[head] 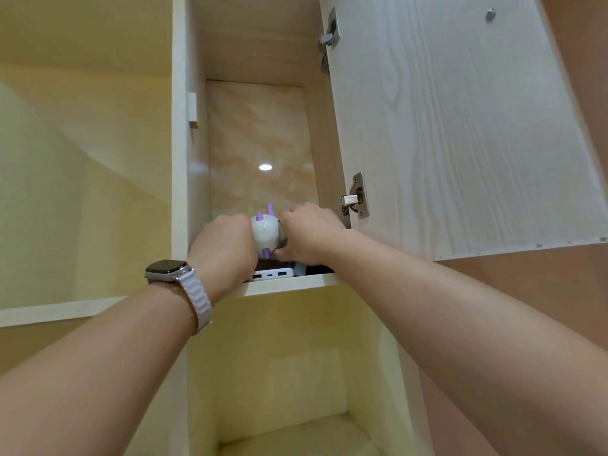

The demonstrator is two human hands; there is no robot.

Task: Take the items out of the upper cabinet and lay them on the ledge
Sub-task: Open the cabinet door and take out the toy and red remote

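Note:
Both of my hands reach up into the open upper cabinet point(250, 54). Between them is a round white toy point(266, 234) with small purple parts sticking out. My left hand point(227, 248), with a watch on its wrist, grips the toy's left side. On the toy's right side my right hand point(309, 233) holds it. Under the toy, on the cabinet floor point(289, 284), lies a white power bank point(272, 274) with its ports facing me. A dark item point(301, 268) lies beside it, mostly hidden.
The cabinet door point(460, 126) stands open to the right, with two metal hinges point(355, 197). An open niche point(289, 383) lies below the cabinet, and another open shelf point(82, 159) is to the left. The cabinet's back panel point(260, 143) is glossy and marbled.

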